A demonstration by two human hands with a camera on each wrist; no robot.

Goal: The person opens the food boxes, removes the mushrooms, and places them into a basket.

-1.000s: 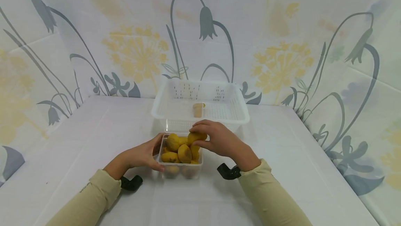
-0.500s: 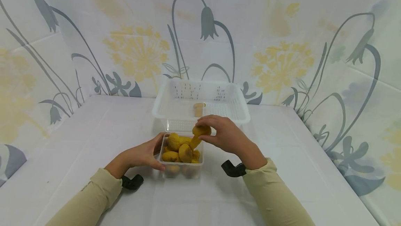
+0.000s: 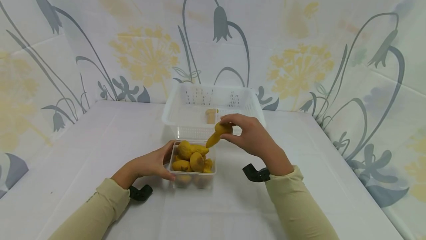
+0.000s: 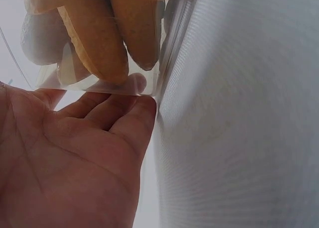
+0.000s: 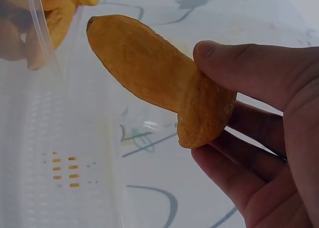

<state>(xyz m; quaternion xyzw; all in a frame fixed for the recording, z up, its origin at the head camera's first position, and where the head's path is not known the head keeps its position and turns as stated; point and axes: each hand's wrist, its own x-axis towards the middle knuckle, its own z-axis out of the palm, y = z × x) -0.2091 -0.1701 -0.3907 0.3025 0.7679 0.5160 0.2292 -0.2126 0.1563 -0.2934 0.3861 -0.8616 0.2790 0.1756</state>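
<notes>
In the head view a clear plastic box (image 3: pixel 196 174) stands on the white cloth, filled with several yellow mushrooms (image 3: pixel 197 162). My left hand (image 3: pixel 151 164) grips its left side, thumb toward the front and fingers round the back; in the left wrist view the fingers (image 4: pixel 142 116) touch the box's lower edge. Above the box's far right corner, my right hand (image 3: pixel 249 134) pinches a single yellow mushroom (image 5: pixel 139 63) by its cap. Its stem points down and left in the head view, apart from the mushrooms in the box.
Behind the box stands a white perforated plastic basket (image 3: pixel 171 112). One pale-stemmed mushroom (image 3: pixel 211 116) lies inside it. A white cloth (image 3: pixel 100 140) covers the table, and a flower-printed curtain (image 3: pixel 213 55) hangs at the back and sides.
My right hand has lifted the mushroom out of the box and moved it up and right toward the basket. The left hand and the box stay in place.
</notes>
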